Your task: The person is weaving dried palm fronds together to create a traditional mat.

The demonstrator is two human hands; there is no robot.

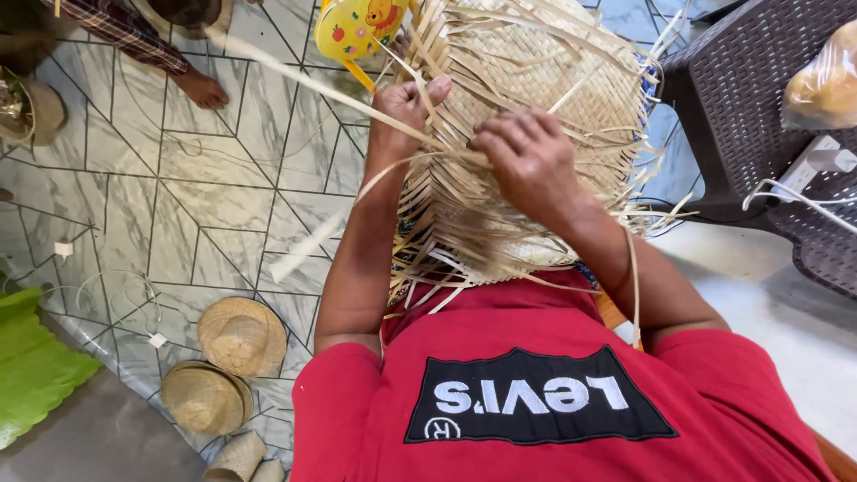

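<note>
On the lap of the person in the red shirt (536, 393), a big half-woven straw piece (527, 107) is held up against the knees. Many loose straw strips (428, 268) hang down from its lower edge and stick out at its sides. The left hand (406, 103) is pressed against the left side of the weave, and one long pale strip (303, 80) is pinched between its thumb and fingers. The right hand (527, 156) is laid flat on the middle of the weave, with its fingers close together and bent down into the strips.

Above the weave, a yellow plastic thing with a cartoon picture (361, 27) is seen. Under everything, a floor of grey marble-look tiles (205, 187) with dark lines is spread out. Two finished round straw hats (241, 335) are set down on the tiles at the lower left, and small woven pieces (237, 457) are laid just beside them. A green mat (31, 366) is seen at the left edge. A bare foot of another person (201, 89) is rested on the floor at the top left. At the right, a dark woven chair (759, 98) is placed, and a clear bag with something orange (826, 80) and a white power strip (817, 161) are kept on it.
</note>
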